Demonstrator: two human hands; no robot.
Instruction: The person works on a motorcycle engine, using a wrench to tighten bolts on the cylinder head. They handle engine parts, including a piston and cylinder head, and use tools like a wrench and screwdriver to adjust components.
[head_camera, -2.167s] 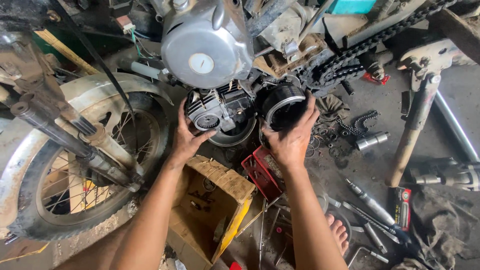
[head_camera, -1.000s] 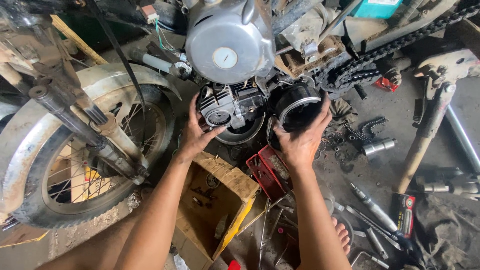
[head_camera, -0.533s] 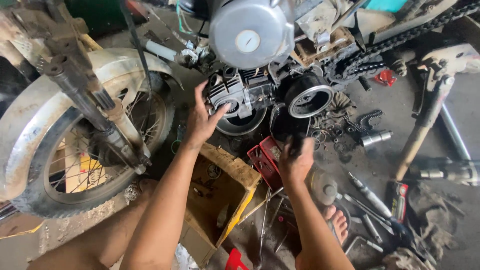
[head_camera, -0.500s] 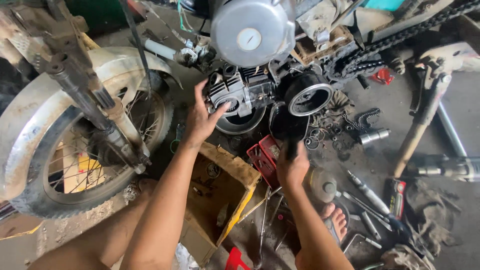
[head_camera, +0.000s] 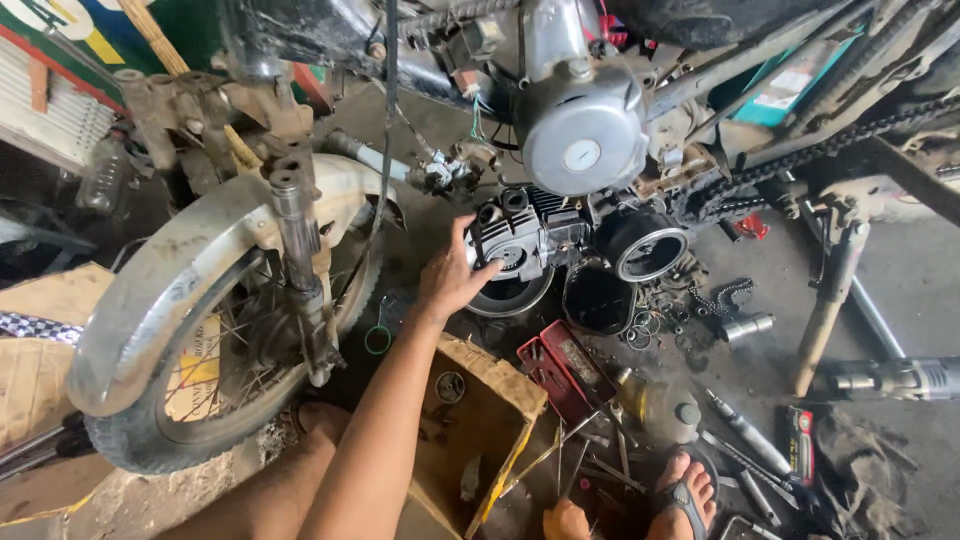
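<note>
Left hand (head_camera: 452, 280) up at the engine, fingers spread wide, palm and fingertips pressed against the finned cylinder head (head_camera: 515, 238). Nothing gripped; it rests flat on the metal. Right hand out of frame; cannot tell its state.

Cylinder head sits low on the motorcycle engine, just below the round silver crankcase cover (head_camera: 585, 145). Immediately right of the head, an open cylinder bore (head_camera: 650, 250) with a bright metal ring faces the camera. A shallow round pan (head_camera: 512, 297) lies on the floor under the head, a black container (head_camera: 598, 298) just beside it.

Front wheel (head_camera: 190, 390) with pale mudguard stands at left, fork leg (head_camera: 300, 270) upright in front of it. Drive chain (head_camera: 800, 150) runs along the upper right.

Floor: open cardboard box (head_camera: 480, 420) beneath the forearm, red tool tray (head_camera: 565, 365) beside it, loose wrenches and sockets scattered near. Hammer (head_camera: 830, 300) stands leaning at right, power drill (head_camera: 900, 378) lying beyond it. Sandalled foot (head_camera: 685, 495) at bottom edge, near the tools.
</note>
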